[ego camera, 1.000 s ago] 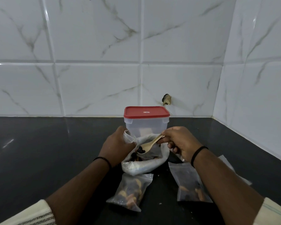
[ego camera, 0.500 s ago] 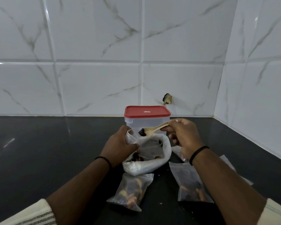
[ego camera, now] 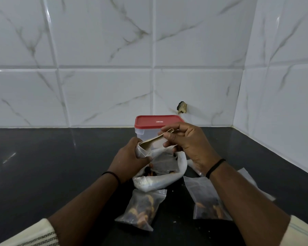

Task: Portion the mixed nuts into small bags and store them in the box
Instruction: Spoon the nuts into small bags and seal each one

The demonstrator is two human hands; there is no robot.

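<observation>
While our left hand (ego camera: 130, 161) grips the mouth of a small clear bag (ego camera: 144, 151) held above the big white bag of mixed nuts (ego camera: 160, 181), our right hand (ego camera: 183, 141) pinches the handle of the wooden spoon (ego camera: 156, 140) and tips its bowl into that small bag. We judge this to be the filling of a third portion. Two filled small bags lie on the black counter (ego camera: 43, 166): one (ego camera: 142, 210) just in front of the big bag, another (ego camera: 206, 205) to the right, partly under the right forearm. We cannot tell whether either is sealed. Some nuts remain in the big bag. More clear bags (ego camera: 247, 178), seemingly unfilled, lie behind the right wrist. The box (ego camera: 149, 128) stands behind the hands, its red lid on; nothing visible is stored inside. Outstanding, in our judgement: finish this bag, close the portions, open the box and load it.
</observation>
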